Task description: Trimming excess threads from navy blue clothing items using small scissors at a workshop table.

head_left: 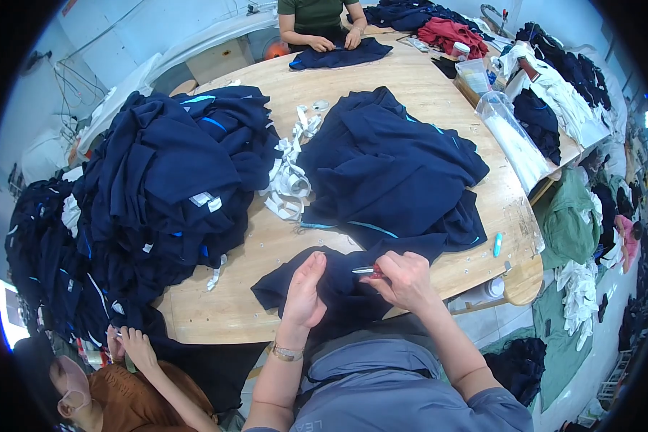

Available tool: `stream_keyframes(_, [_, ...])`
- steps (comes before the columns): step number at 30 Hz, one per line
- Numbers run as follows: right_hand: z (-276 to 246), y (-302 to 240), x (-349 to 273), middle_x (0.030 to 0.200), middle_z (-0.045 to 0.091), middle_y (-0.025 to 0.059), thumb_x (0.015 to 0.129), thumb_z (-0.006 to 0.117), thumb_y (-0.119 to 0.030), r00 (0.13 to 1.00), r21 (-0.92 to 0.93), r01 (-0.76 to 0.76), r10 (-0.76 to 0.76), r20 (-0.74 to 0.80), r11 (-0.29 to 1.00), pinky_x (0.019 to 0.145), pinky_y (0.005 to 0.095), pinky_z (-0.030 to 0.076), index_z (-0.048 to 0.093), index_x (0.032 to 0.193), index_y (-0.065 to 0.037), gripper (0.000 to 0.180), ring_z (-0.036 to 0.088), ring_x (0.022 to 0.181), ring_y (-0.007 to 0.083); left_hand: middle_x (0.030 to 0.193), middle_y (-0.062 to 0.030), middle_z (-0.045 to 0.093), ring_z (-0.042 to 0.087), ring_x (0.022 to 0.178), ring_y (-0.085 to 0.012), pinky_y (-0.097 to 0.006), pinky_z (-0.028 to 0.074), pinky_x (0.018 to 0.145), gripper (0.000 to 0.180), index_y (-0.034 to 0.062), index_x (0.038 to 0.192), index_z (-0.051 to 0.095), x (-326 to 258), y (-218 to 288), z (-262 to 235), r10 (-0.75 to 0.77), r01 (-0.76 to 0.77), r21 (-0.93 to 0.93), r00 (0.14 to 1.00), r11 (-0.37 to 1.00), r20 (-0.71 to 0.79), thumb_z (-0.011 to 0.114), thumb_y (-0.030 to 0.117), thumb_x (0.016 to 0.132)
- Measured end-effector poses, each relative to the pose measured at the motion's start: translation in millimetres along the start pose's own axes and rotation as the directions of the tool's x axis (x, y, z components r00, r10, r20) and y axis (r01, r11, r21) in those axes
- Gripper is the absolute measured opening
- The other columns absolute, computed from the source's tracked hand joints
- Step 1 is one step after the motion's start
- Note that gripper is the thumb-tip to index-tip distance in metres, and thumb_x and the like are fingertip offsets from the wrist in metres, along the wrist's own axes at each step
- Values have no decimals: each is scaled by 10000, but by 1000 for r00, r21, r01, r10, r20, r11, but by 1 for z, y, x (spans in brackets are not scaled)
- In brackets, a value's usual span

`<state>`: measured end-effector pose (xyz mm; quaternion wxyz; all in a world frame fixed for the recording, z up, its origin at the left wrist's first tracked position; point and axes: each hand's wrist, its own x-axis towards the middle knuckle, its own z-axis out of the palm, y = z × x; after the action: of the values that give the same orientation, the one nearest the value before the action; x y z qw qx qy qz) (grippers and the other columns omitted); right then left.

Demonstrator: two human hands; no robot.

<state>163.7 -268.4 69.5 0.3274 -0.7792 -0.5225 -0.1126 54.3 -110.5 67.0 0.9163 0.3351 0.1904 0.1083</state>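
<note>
Navy blue cloth, a small knit garment (324, 288), lies at the near edge of the round pale wooden table (425, 79), and I read everything from that table. My left hand (304, 291) presses flat on the garment, fingers extended. My right hand (403, 279) is closed around small red-handled thread snips (367, 271), blade touching the fabric. At the table's centre sits a heap of navy garments (389, 169), with white fabric strips (288, 180) just beside it.
</note>
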Motion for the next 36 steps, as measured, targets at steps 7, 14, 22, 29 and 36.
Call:
stream_keyframes(7, [3, 2, 1, 584, 451, 16, 765, 672, -378, 998, -34, 39, -40, -51, 999, 468, 288, 331, 487, 673, -111, 338, 483, 477, 169, 862, 48, 544, 475, 816, -26, -188, 375, 774, 131, 77, 921, 551, 2, -1, -5, 24, -23, 54, 1000, 998, -18, 485, 183, 958])
stream_keyframes(14, [-4, -1, 3, 609, 496, 24, 707, 724, -313, 999, -72, 35, -35, 12, 997, 494, 299, 359, 522, 705, -101, 293, 508, 501, 193, 811, 73, 465, 392, 757, -10, -167, 320, 714, 113, 83, 887, 519, -1, 0, -1, 95, -88, 168, 995, 982, -29, 481, 161, 959])
stream_keyframes(22, [-5, 0, 3, 609, 496, 23, 725, 714, -307, 999, -80, 38, -36, 26, 996, 490, 297, 357, 520, 701, -100, 285, 511, 506, 188, 813, 72, 473, 399, 766, -8, -169, 325, 718, 110, 83, 890, 520, -2, 1, 2, 104, -100, 187, 994, 977, -15, 479, 157, 959])
stream_keyframes(29, [-3, 0, 0, 610, 498, 22, 728, 714, -314, 1000, -68, 27, -26, 16, 997, 490, 294, 356, 518, 695, -99, 292, 516, 509, 182, 824, 70, 485, 411, 786, -10, -171, 329, 736, 104, 86, 896, 526, -2, 1, 0, 89, -83, 162, 996, 983, -28, 484, 159, 957])
stream_keyframes(36, [-6, -1, 3, 595, 479, 15, 722, 715, -322, 999, -107, 44, -43, 10, 993, 491, 293, 343, 516, 682, -107, 295, 505, 503, 172, 810, 72, 469, 396, 761, -8, -166, 327, 714, 106, 80, 888, 520, -3, 1, 0, 121, -117, 200, 993, 973, -11, 483, 151, 957])
